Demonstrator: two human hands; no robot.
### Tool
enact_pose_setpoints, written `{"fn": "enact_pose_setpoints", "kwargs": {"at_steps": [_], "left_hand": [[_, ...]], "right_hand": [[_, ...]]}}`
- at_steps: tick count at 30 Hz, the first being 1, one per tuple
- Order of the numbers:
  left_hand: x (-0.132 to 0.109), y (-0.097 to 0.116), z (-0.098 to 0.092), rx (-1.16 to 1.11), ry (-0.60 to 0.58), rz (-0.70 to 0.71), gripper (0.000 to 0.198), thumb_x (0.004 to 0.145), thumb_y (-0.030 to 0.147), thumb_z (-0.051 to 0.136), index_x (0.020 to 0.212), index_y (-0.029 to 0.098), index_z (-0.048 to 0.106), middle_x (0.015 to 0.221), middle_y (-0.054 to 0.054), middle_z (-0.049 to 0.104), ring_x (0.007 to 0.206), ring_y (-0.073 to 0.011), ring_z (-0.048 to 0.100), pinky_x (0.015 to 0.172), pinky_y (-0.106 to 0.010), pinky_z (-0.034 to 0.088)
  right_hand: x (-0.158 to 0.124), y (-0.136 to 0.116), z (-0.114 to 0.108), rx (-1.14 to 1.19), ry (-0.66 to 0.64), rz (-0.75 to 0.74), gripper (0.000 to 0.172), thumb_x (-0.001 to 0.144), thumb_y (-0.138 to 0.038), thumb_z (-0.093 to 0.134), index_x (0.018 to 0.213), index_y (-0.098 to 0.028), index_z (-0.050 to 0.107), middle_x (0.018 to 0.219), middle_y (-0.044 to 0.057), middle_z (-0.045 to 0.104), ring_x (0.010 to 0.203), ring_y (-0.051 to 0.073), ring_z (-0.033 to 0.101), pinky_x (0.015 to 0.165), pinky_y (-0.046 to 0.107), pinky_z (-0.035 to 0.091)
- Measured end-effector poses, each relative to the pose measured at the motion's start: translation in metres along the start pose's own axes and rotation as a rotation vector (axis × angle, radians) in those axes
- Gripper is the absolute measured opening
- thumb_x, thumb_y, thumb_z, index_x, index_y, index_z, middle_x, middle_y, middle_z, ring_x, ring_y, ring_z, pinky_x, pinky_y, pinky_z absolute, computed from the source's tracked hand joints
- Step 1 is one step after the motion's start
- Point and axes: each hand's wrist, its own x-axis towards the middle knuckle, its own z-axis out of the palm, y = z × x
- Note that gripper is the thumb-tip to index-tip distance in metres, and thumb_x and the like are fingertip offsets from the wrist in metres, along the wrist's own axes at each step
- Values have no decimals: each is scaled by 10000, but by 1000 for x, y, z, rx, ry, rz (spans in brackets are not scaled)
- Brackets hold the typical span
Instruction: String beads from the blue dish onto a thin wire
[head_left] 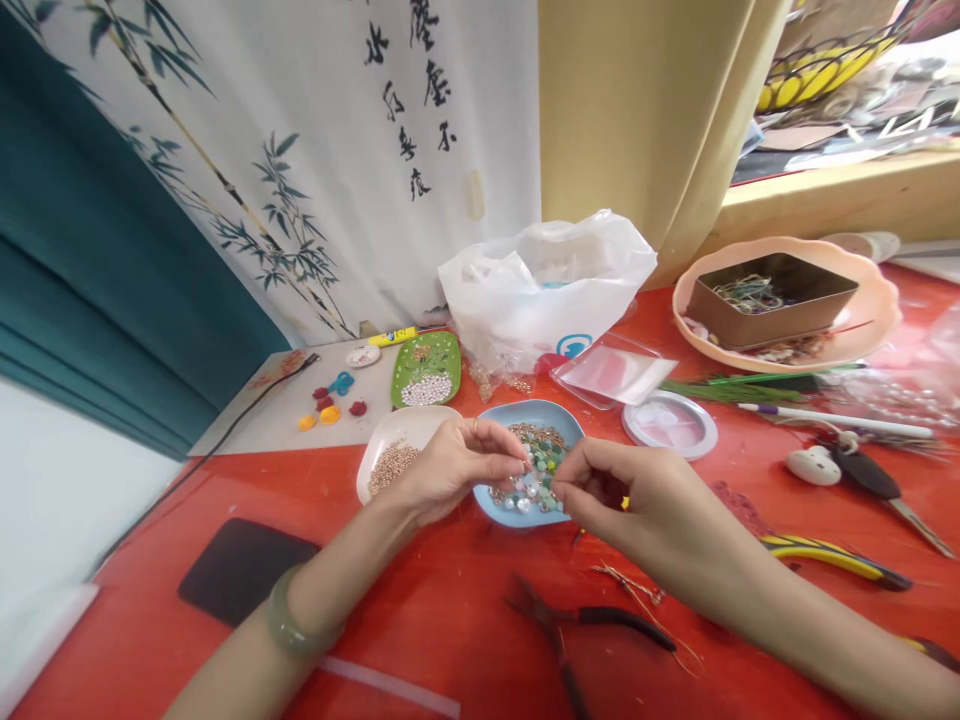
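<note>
Over a blue dish (564,420) full of mixed beads, my left hand (457,470) and my right hand (637,500) meet with fingertips pinched together. Each pinch closes on something too small to name, perhaps a bead or thin wire. A white dish (390,440) of copper-coloured beads sits just left of my left hand. A green bangle (289,625) is on my left wrist. Dark pliers (577,625) and gold wire strands (645,600) lie on the red table below my right hand.
A green dish (429,362) of pearl beads, a white plastic bag (547,290), a clear lid (670,424), a pink bowl (877,320) holding a metal tin, yellow-handled pliers (832,555), scissors (877,485) and a black pad (240,570) surround the work spot.
</note>
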Motion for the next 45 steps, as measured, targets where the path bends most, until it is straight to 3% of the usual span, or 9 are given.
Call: {"fn": "enact_pose_setpoints", "kwargs": {"at_steps": [10,19,26,33,39,45], "left_hand": [[0,-3,0,57,0,41,192,533,208,802,645,127,669,616,-10,633,549,-88,551,537,-211,438],[-6,7,8,290,40,198,150,591,161,764,670,136,639,668,-6,629,632,-101,552,574,-210,449],[-8,3,9,261,23,197,92,645,205,737,666,148,668,634,-6,616,584,-100,541,548,-217,450],[-16,15,7,296,-45,470,103,655,143,738,690,236,709,706,11,530,650,-90,512,544,-202,433],[-42,36,17,489,44,722,103,692,194,722,744,282,714,650,10,540,612,-101,487,518,-228,404],[-57,44,25,625,152,1014,105,725,188,695,806,253,702,643,9,532,605,-116,486,533,-269,415]], "right_hand": [[-2,2,2,-31,13,6,137,719,-148,489,601,-186,548,485,-51,446,448,73,375,385,177,284],[-1,0,1,-17,-14,30,135,743,-169,479,624,-181,541,519,-35,491,471,81,405,409,187,308],[2,2,-1,3,-42,19,160,796,-234,508,693,-184,620,590,-16,602,522,99,463,473,210,361],[0,-3,-17,-11,31,-127,131,810,-294,552,846,-222,656,769,-5,678,603,111,550,519,221,397],[-3,-9,-25,25,31,-213,130,810,-304,563,851,-246,671,798,0,692,710,137,605,601,241,448],[-5,-9,-26,38,31,-196,128,814,-294,554,835,-255,674,786,-14,694,702,128,611,598,232,459]]}}
